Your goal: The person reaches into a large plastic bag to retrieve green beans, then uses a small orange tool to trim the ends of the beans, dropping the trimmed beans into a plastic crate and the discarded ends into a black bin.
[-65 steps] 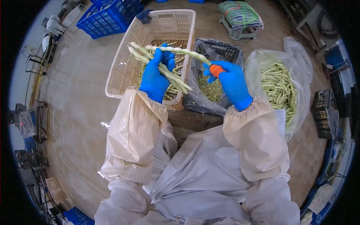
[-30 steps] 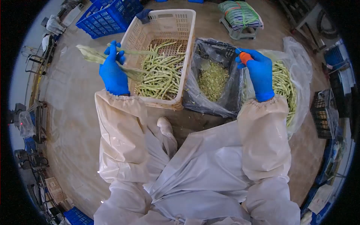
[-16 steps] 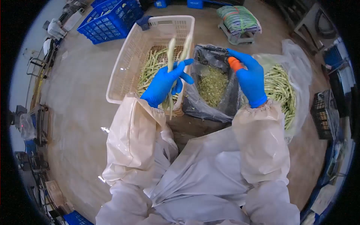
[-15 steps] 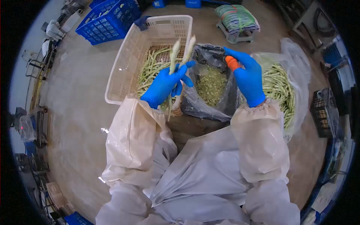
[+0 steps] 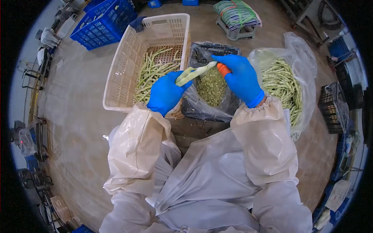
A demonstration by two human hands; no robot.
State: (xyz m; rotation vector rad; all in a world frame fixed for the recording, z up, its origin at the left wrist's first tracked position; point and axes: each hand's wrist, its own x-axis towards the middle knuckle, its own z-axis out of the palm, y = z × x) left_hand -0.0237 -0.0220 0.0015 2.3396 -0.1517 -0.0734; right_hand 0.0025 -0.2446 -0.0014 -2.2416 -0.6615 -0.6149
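Note:
My left hand (image 5: 166,93), in a blue glove, is closed around pale green long beans (image 5: 196,72) that point up and to the right. My right hand (image 5: 244,81), also gloved in blue with an orange cover (image 5: 223,70) on the thumb, pinches the far tip of the beans between thumb and forefinger. Both hands are above a dark tub (image 5: 190,110) lined with clear plastic, which holds chopped green bits (image 5: 210,88). To the left, a white crate (image 5: 116,83) has long beans (image 5: 149,73) lying in it.
On the right lies a clear plastic bag (image 5: 307,62) full of long beans (image 5: 285,85). A small stool (image 5: 235,34) with a striped bundle (image 5: 237,14) stands at the back. Blue crates (image 5: 101,25) are at the back left, and a black crate (image 5: 329,110) is far right.
The beans have tipped from upright towards the right, and my right hand has moved left to pinch their tip. The view has shifted slightly.

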